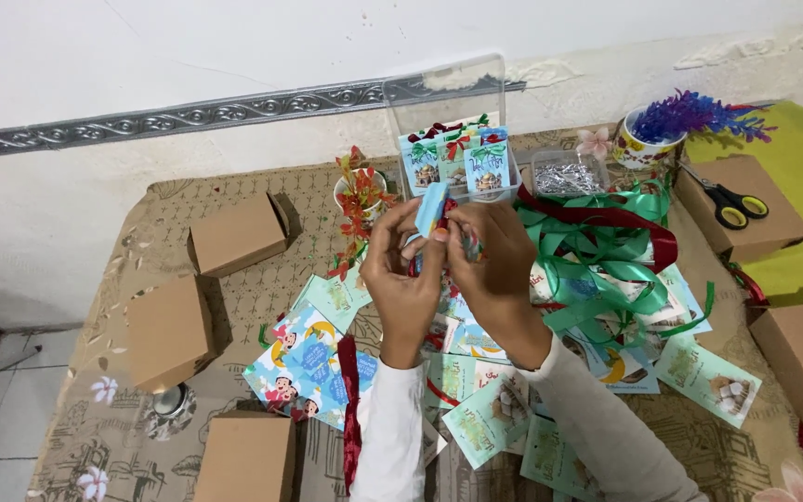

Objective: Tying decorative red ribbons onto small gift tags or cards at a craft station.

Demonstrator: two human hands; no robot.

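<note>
My left hand [400, 270] and my right hand [493, 260] meet above the middle of the table, fingers pinched together on a small light-blue packet [432, 206] with a bit of red ribbon at it. Just behind the hands stands a clear plastic box [448, 102] with its lid up, holding several small packets tied with green and red bows [462, 158]. Printed paper cards [304, 358] lie scattered under my wrists.
Brown cardboard boxes [237, 232] sit at left, front and right. A heap of green and red ribbon [606, 242] lies right of my hands. Scissors [731, 202] rest on a box at right, near a cup with purple flowers [648, 139]. A clear tub of pins [566, 177] stands behind the ribbon.
</note>
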